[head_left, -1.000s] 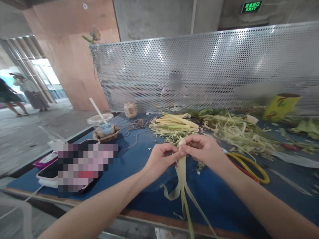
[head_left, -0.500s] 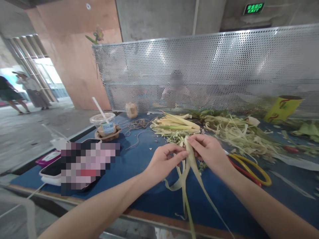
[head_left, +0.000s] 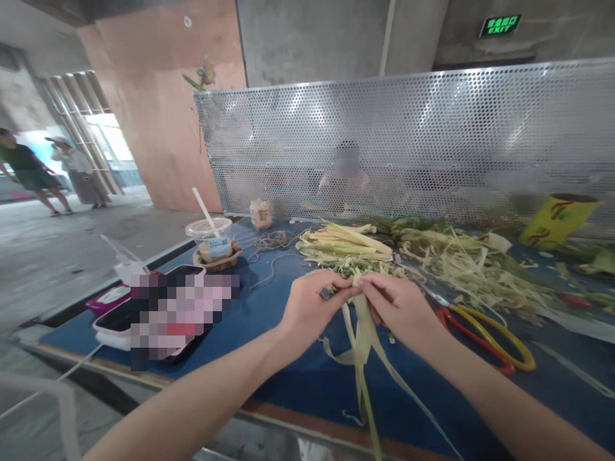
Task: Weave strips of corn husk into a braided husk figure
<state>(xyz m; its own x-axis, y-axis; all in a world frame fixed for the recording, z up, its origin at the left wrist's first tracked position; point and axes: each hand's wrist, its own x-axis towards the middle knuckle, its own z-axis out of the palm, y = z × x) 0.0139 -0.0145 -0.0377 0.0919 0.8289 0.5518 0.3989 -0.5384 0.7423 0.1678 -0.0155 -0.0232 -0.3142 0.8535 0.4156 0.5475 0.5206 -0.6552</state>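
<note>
Pale green husk strips (head_left: 362, 333) hang down from between my two hands, their long ends reaching past the table's front edge. My left hand (head_left: 319, 298) pinches the top of the strips from the left. From the right, my right hand (head_left: 391, 301) pinches the same top end, its fingertips nearly touching those of the left. Just behind the hands lie small green sprigs (head_left: 343, 264) and a pile of yellow-green husk strips (head_left: 346, 240). Scissors with red and yellow handles (head_left: 494, 333) rest to the right of my right hand.
A lidded cup with a straw (head_left: 214, 243), phones (head_left: 118, 314) and loose twine (head_left: 271, 242) are on the left of the blue table (head_left: 269, 301). Loose husks (head_left: 461, 262) and a yellow can (head_left: 557, 221) are at the right, before a perforated metal screen (head_left: 384, 147). People stand far left.
My left hand has moved up to the top of the strips, and my fingertips are closer together. The whole view has shifted slightly, with the scene sitting further right.
</note>
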